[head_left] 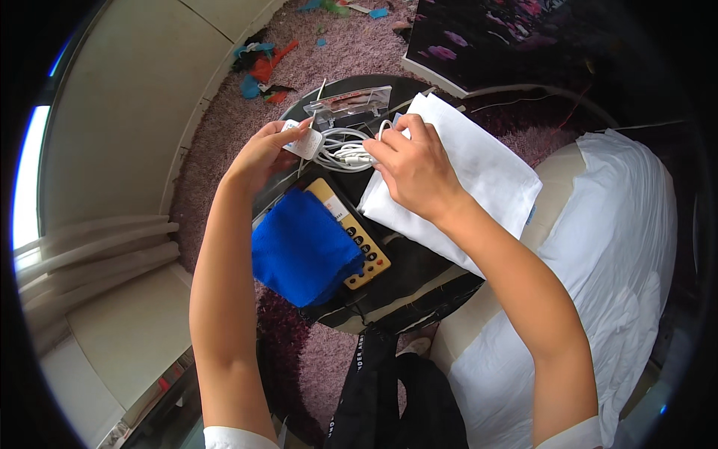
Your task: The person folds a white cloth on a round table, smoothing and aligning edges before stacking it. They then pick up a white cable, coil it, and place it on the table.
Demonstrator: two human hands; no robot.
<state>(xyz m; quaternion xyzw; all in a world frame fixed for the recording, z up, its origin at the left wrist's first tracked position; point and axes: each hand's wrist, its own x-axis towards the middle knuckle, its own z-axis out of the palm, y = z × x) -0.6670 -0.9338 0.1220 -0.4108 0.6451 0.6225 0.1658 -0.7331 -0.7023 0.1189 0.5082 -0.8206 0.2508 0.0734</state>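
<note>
My left hand [258, 156] pinches a white square power adapter [307, 144] between thumb and fingers. Beside it lies a loosely coiled white cable [342, 155], whose near loops my right hand [420, 168] grips with bent fingers. A folded white cloth [482, 161] spreads under and right of that hand. Below the coil, a folded blue cloth [303, 247] partly covers a yellow calculator [372, 258] with dark round buttons. Just past the cable stands a clear plastic holder [350, 102]. All these rest on a round black marbled table [426, 292].
Pink carpet [206, 168] surrounds the table, with coloured scraps [262, 69] at the far left. A dark flower-printed panel [516, 45] stands at the far right. To the right is a seat draped in white fabric [613, 224]. A curtain [112, 243] hangs at left.
</note>
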